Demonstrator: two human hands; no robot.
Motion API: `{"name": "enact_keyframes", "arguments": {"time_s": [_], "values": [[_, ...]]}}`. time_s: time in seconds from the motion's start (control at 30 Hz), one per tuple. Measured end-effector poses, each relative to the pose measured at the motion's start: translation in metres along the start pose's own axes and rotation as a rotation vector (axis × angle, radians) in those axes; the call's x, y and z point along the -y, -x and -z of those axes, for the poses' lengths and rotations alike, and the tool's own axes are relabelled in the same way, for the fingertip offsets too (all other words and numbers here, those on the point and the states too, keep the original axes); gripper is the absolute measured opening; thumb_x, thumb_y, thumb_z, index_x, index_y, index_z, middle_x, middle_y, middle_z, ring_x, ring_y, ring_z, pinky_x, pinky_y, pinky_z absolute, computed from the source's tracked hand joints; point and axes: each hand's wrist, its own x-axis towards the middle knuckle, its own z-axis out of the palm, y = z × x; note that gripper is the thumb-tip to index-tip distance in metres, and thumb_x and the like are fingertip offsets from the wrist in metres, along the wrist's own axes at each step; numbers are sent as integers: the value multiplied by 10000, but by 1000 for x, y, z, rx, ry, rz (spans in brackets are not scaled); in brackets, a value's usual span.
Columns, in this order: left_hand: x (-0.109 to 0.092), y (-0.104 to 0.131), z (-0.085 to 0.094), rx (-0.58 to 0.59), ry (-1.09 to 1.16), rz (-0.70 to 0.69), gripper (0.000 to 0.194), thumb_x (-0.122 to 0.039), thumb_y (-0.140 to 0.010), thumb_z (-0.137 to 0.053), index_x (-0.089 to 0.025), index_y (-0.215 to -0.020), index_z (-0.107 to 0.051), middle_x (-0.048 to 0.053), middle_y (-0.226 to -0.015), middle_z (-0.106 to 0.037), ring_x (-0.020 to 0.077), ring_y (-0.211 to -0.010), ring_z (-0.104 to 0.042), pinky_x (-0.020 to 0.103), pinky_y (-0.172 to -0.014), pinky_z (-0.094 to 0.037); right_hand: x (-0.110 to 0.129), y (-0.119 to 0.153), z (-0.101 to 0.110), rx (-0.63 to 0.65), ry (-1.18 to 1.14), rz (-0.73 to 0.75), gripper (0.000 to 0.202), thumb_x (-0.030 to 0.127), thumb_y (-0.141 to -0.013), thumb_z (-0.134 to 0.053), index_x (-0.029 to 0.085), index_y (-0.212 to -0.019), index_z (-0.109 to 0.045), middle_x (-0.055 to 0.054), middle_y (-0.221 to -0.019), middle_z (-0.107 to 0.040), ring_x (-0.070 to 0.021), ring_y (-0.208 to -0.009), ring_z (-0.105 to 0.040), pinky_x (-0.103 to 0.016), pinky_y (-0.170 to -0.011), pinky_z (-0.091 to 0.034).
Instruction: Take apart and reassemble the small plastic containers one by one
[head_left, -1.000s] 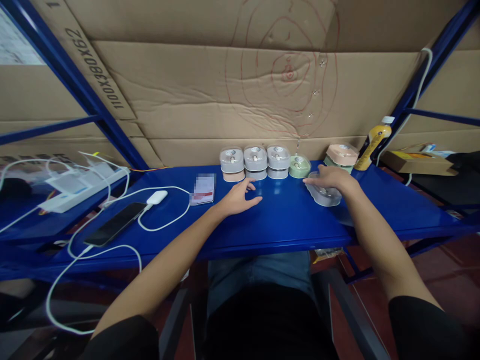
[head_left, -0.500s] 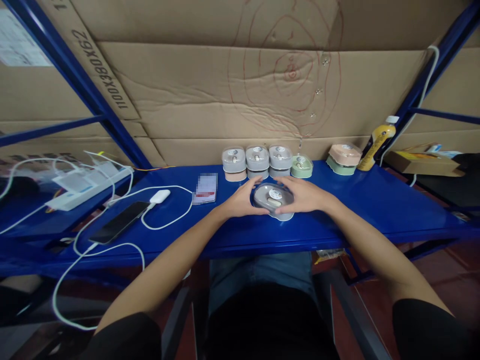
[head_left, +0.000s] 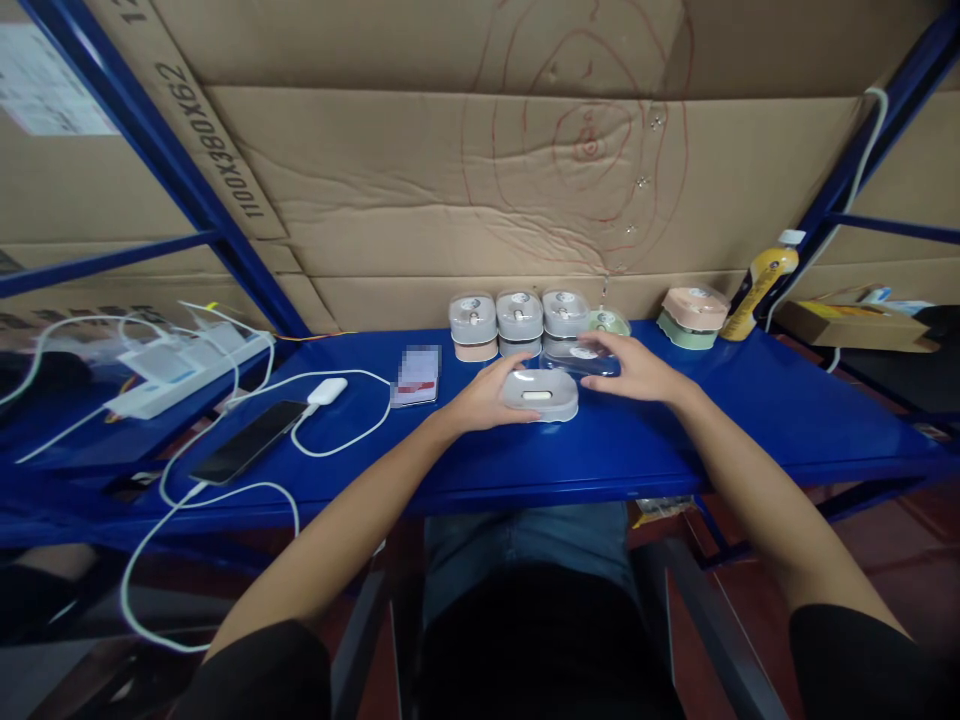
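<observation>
A grey box (head_left: 556, 400) with a small white piece on top rests on the blue table, and my left hand (head_left: 491, 397) grips its left side. To the upper right of it, my right hand (head_left: 628, 368) holds a clear lid (head_left: 570, 357) bearing a round white label, raised off the box. Behind the lid stand stacked lidded boxes: a left stack (head_left: 473, 318), a middle stack (head_left: 519, 316) and a right stack (head_left: 564, 312). A green box (head_left: 611, 323) beside them is partly hidden by my right hand.
A pink box (head_left: 697, 305) sits on a green one near a yellow bottle (head_left: 765, 285). Left on the blue table (head_left: 360, 450) lie a blurred-screen phone (head_left: 418, 375), a black phone (head_left: 247, 442) and white cables. A power strip (head_left: 195, 370) is at the far left.
The clear lid has come off the grey box and moved up and right in my right hand. My left hand stays on the box, whose top is now uncovered.
</observation>
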Motion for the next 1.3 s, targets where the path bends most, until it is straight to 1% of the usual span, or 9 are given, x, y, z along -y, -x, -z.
{"name": "enact_keyframes", "arguments": {"time_s": [0.1,0.17,0.33,0.5,0.67,0.87,1.03,1.2,1.3], "values": [[5,0,0,-6,-58,12,498,-569,-822,-902,-250,-1194,-809,118,-1424,-658,367,-1372,-646,563,-1250,-474,-19,2,6,24,57,-140,720,596,-881,-781,224,-1476,-619,-165,-1392,-746,-392,-1246,-724,-574,-1070,-584],[7,-1,0,-12,-63,27,418,-596,-845,-876,-247,-1076,-856,122,-1431,-644,370,-1362,-654,549,-1246,-485,-27,2,6,64,74,-208,725,612,-876,-781,219,-1463,-621,-161,-1322,-769,-390,-1216,-736,-554,-1033,-603],[9,-2,2,-6,-46,48,470,-662,-886,-811,-245,-1092,-884,128,-1447,-662,366,-1379,-643,527,-1254,-477,-34,1,5,108,54,-228,753,685,-853,-778,223,-1433,-642,-140,-1252,-778,-364,-1145,-753,-519,-1016,-612],[11,-3,2,-2,-28,46,450,-653,-927,-759,-234,-1026,-890,142,-1475,-644,353,-1396,-636,514,-1235,-491,-38,1,5,135,74,-278,800,737,-838,-768,213,-1431,-650,-140,-1177,-791,-364,-1048,-765,-534,-962,-632],[12,-4,4,-44,-32,70,450,-631,-958,-715,-207,-965,-864,152,-1441,-645,341,-1326,-669,505,-1128,-569,-40,1,3,170,30,-286,827,718,-814,-797,211,-1449,-643,-161,-1273,-772,-378,-1164,-751,-549,-1038,-614],[24,-5,10,-134,-95,105,496,-634,-1003,-643,-182,-993,-848,163,-1389,-684,344,-1321,-668,549,-1223,-486,-40,1,2,206,47,-255,796,701,-801,-825,239,-1429,-670,-136,-1251,-788,-382,-1144,-762,-581,-1022,-619],[35,-7,8,-103,-137,122,527,-658,-1007,-608,-188,-1016,-846,173,-1359,-693,359,-1359,-643,591,-1238,-469,-43,1,1,207,33,-261,850,677,-755,-872,240,-1454,-664,-143,-1279,-781,-385,-1161,-757,-596,-1052,-604],[26,-6,11,-109,-119,106,528,-652,-1015,-591,-184,-1022,-836,174,-1399,-678,355,-1348,-650,585,-1230,-478,-41,0,1,211,32,-276,837,677,-766,-859,224,-1444,-673,-148,-1277,-780,-393,-1171,-752,-593,-1042,-606],[17,-2,12,-83,-101,31,440,-617,-974,-681,-206,-1017,-832,145,-1426,-659,344,-1367,-642,559,-1240,-474,-40,0,1,185,22,-288,799,682,-809,-822,206,-1432,-671,-163,-1293,-776,-396,-1196,-748,-567,-1035,-616]]}}
